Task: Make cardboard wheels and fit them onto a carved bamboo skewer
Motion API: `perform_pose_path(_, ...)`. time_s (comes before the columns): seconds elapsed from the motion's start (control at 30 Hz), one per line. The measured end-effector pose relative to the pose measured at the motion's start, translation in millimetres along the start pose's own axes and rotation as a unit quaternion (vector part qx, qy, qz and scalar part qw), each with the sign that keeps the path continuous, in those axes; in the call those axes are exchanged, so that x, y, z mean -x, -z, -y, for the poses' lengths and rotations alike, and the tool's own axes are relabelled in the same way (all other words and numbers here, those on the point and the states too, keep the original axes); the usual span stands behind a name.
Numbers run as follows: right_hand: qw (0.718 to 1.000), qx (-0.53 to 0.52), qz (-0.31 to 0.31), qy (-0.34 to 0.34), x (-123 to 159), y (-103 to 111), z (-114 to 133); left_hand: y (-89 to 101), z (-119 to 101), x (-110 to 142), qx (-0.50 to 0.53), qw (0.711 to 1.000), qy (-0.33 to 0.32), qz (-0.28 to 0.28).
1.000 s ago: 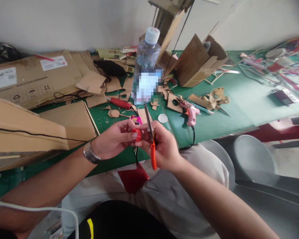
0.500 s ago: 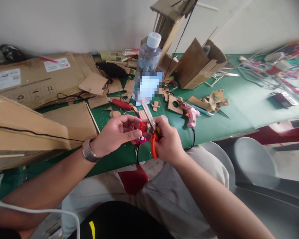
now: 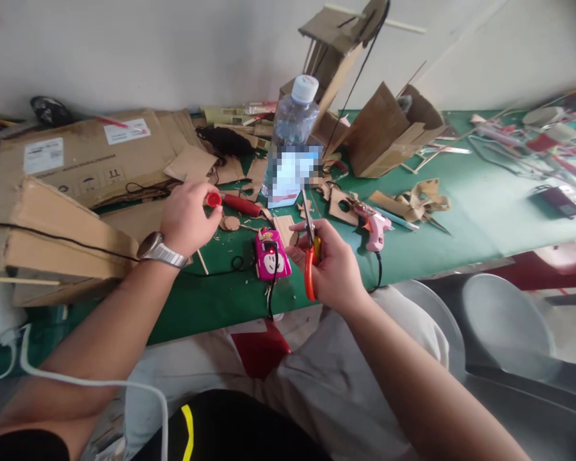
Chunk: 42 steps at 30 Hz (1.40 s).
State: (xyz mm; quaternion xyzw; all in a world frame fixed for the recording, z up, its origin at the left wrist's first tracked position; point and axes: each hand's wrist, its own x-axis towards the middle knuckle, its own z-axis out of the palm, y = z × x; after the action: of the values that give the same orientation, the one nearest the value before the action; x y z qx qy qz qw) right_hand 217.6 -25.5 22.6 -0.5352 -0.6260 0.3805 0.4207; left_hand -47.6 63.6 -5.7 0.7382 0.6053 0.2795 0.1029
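My left hand (image 3: 187,214), with a watch at the wrist, is closed on a small round red cap (image 3: 214,199) beside a red-handled tool (image 3: 242,205). My right hand (image 3: 333,262) grips a pair of scissors (image 3: 310,272) with orange handles, the blades pointing up and away from me. At that hand's fingertips is a small brownish piece (image 3: 294,239), partly hidden. Between the two hands lies a pink box with a smiling-face print (image 3: 272,262), a black cable plugged in and a red light glowing.
A clear bottle (image 3: 295,118) stands behind a blurred phone-like screen (image 3: 292,173). Cardboard scraps lie around it. A pink glue gun (image 3: 375,230) rests to the right. Cardboard structures (image 3: 374,131) stand at the back, and a folded box (image 3: 86,160) lies at left.
My left hand has moved left, away from my right hand, carrying the red cap. The pink box has come into full view. The scissors have stayed in my right hand, turned slightly more upright.
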Motion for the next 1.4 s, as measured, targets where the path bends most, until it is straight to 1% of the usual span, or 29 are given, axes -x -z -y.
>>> perform_pose_path(0.07,1.000,0.031,0.003,-0.004,1,1,-2,-4.1,4,-1,-0.080,0.996,0.008,0.043)
perform_pose_path(0.1,0.999,0.044,0.004,-0.003,1,2,-4,-5.8,4,0,-0.092,0.995,0.002,0.049)
perform_pose_path(0.17,0.998,0.060,0.009,0.000,3,3,-7,-7.7,-2,4,-0.087,0.993,-0.032,0.067)
perform_pose_path(0.27,0.999,0.048,0.016,0.007,3,5,-10,-7.5,-10,9,-0.086,0.985,-0.094,0.114)
perform_pose_path(0.33,0.999,0.039,0.019,0.008,3,6,-10,-7.2,-11,10,-0.108,0.978,-0.104,0.143)
perform_pose_path(0.4,0.999,0.040,0.016,0.011,2,8,-8,-7.3,-8,9,-0.125,0.975,-0.098,0.156)
perform_pose_path(0.57,0.999,0.050,0.000,0.011,3,10,-4,-6.4,-1,3,-0.127,0.977,-0.086,0.151)
perform_pose_path(0.7,0.999,0.029,0.001,0.015,3,10,-7,-5.2,-3,3,-0.122,0.980,-0.080,0.132)
perform_pose_path(0.87,0.999,0.029,0.002,0.015,3,10,-8,-5.7,-2,4,-0.124,0.983,-0.080,0.112)
perform_pose_path(0.97,0.999,0.032,0.002,0.014,3,10,-7,-6.8,-1,4,-0.113,0.984,-0.083,0.114)
perform_pose_path(1.1,0.999,0.038,0.002,0.012,3,10,-5,-9.0,0,4,-0.126,0.980,-0.083,0.127)
perform_pose_path(1.17,0.999,0.037,0.003,0.014,4,10,-6,-9.6,0,4,-0.125,0.981,-0.081,0.122)
perform_pose_path(1.23,0.999,0.031,0.005,0.018,4,10,-6,-9.1,0,4,-0.103,0.986,-0.073,0.111)
perform_pose_path(1.3,0.999,0.030,0.007,0.020,3,10,-7,-7.4,-2,3,-0.034,0.992,-0.059,0.103)
perform_pose_path(1.37,0.999,0.029,0.007,0.019,3,10,-8,-5.1,-7,2,0.098,0.989,-0.041,0.102)
perform_pose_path(1.4,0.999,0.026,0.007,0.018,3,9,-8,-4.1,-11,3,0.184,0.976,-0.034,0.110)
